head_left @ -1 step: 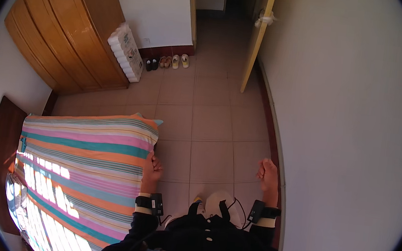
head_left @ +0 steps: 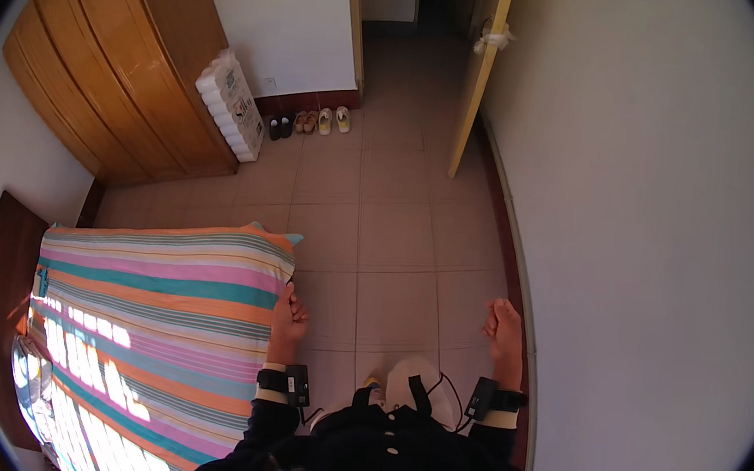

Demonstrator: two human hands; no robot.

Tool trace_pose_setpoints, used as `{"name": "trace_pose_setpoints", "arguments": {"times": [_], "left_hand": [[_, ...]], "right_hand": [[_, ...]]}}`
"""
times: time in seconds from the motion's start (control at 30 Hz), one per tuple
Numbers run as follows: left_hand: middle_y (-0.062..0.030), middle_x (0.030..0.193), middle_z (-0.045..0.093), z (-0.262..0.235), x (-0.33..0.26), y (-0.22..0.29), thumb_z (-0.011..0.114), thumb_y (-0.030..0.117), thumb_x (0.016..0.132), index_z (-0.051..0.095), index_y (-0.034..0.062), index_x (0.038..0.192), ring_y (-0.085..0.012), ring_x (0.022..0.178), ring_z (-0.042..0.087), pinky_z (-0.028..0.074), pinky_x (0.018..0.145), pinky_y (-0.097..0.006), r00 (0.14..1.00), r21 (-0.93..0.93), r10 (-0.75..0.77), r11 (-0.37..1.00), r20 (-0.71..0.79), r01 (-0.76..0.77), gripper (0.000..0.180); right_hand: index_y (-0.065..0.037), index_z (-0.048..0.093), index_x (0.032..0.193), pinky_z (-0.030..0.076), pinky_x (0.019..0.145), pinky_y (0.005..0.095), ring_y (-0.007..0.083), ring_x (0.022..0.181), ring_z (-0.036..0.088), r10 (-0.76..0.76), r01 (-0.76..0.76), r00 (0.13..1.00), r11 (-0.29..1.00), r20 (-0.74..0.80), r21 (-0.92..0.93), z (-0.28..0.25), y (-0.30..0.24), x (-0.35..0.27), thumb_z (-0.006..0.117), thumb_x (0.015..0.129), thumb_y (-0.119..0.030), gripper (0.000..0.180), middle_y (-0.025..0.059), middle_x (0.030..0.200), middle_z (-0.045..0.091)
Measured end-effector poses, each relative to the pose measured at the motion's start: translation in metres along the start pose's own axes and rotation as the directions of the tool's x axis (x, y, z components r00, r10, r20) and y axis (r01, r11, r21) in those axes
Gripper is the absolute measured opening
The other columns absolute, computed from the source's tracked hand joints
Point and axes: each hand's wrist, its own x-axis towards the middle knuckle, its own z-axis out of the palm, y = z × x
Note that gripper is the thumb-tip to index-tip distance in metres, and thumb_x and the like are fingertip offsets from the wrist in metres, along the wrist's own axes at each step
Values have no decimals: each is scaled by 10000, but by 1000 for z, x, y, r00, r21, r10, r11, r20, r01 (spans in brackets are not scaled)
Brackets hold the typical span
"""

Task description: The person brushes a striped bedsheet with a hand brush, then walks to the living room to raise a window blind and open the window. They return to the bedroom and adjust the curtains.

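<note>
My left hand is curled closed in front of the right edge of the bed, and nothing shows in its fingers. Behind it a striped bedspread in orange, pink, teal and white covers the bed; whether the hand touches the cloth I cannot tell. Over by the right wall, my right hand is held up in a loose fist, also with nothing visible in it. Each wrist bears a strap with a small black box, the left box and the right box.
A wooden wardrobe stands far left beside a tall pack of white rolls. Several shoes line the far wall. A yellow-edged door stands ajar at the far right. The white wall runs close along my right.
The view has shifted slightly, so the wardrobe, shoes and bed sit a little lower. Both hands keep nearly the same pose.
</note>
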Motion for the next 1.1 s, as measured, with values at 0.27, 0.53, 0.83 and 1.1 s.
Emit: {"name": "trace_pose_setpoints", "arguments": {"times": [0.27,0.53,0.83,1.1], "left_hand": [[44,515,369,173,199,62,477,321,931,506,144,737,-76,422,279,285,454,-224,984,-28,-6,1000,177,11,265],[59,574,445,257,314,157,471,128,899,458,131,1177,-55,455,358,349,482,-199,993,-148,118,982,-18,-119,278],[61,546,433,338,513,227,552,210,882,503,158,698,-52,439,341,297,418,-190,998,-131,37,991,43,-31,197],[55,458,337,539,743,307,572,272,877,462,162,612,-66,383,264,235,379,-206,970,-114,-114,983,213,141,307]], "right_hand": [[-50,524,807,334,444,232,70,433,350,54,-50,996,997,-64,58,28,-66,221,470,921,-220,212,-26,504,377],[-48,523,778,339,441,238,69,425,351,87,-93,988,995,123,38,123,-159,446,470,926,-261,265,-33,490,369],[-54,524,762,336,433,231,66,431,350,84,-84,987,996,137,-1,207,-181,689,465,927,-269,277,-35,500,373],[-67,517,777,347,457,228,67,436,347,62,-65,991,998,118,21,308,-271,891,470,931,-302,284,-28,522,397]]}}
